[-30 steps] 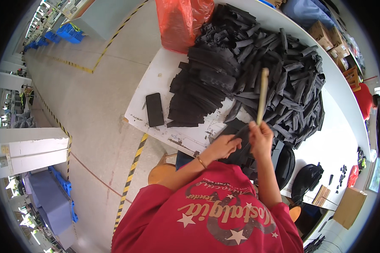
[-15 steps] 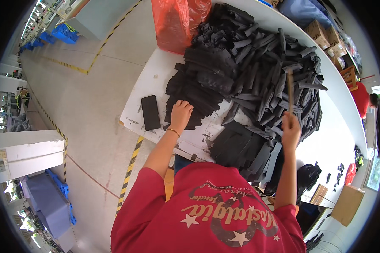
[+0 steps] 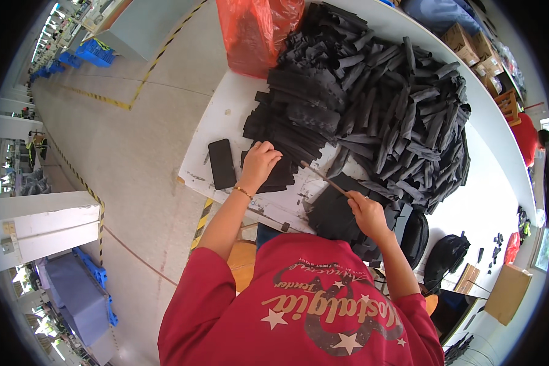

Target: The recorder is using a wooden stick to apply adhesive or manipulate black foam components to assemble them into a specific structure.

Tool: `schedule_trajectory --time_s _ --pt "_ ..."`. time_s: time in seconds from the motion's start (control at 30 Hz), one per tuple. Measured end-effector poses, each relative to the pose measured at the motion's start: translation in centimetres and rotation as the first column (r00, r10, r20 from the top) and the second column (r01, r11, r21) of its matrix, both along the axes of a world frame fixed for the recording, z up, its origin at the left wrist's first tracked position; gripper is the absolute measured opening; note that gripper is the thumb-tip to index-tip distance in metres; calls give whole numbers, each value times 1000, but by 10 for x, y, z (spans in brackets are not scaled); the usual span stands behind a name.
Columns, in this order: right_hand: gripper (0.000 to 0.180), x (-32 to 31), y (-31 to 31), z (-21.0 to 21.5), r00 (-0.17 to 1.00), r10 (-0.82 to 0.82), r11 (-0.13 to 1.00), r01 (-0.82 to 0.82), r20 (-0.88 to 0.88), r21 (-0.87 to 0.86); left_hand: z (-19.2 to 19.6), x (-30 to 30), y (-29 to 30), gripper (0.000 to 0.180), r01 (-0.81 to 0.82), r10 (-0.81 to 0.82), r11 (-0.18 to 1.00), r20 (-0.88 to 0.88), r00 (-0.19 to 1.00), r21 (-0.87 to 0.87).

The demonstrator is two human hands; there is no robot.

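Note:
My left hand (image 3: 261,163) rests at the near edge of a layered stack of black strips (image 3: 290,137), its fingers bent together on them. In my right hand (image 3: 367,215) is a thin brown stick (image 3: 326,178), gripped at one end. Its far tip reaches the stack's right edge, close to my left fingers; I cannot tell whether it touches. Under and in front of my right hand lies a bundle of flat black pieces (image 3: 324,211). Beyond it, a large heap of curled black strips (image 3: 402,116) covers the far right of the white table (image 3: 216,116).
A black phone (image 3: 222,165) lies left of my left hand. A red plastic bag (image 3: 250,36) stands at the table's far edge. To the right are a black bag (image 3: 445,256) and a cardboard box (image 3: 506,294). Another person (image 3: 523,139) in red is at far right.
My right hand has come down and left from over the heap, swinging the stick from upright to pointing at the stack by my left hand. The left hand has barely moved.

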State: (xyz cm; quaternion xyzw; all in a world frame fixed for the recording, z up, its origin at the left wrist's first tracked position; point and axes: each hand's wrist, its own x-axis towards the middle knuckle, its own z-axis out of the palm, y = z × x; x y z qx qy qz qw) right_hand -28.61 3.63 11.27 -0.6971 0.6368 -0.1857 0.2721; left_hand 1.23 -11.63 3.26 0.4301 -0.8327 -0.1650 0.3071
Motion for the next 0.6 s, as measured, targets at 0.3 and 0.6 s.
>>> schedule_trajectory --time_s 0.3,0.6 --pt "19 6 -3 -9 991 73 997 -76 -112 -24 31 -4 9 8 69 -67 996 -41 997 54" --pt "24 56 -22 -29 886 -120 988 64 449 138 96 -61 61 36 -79 48 984 -186 981 -162"
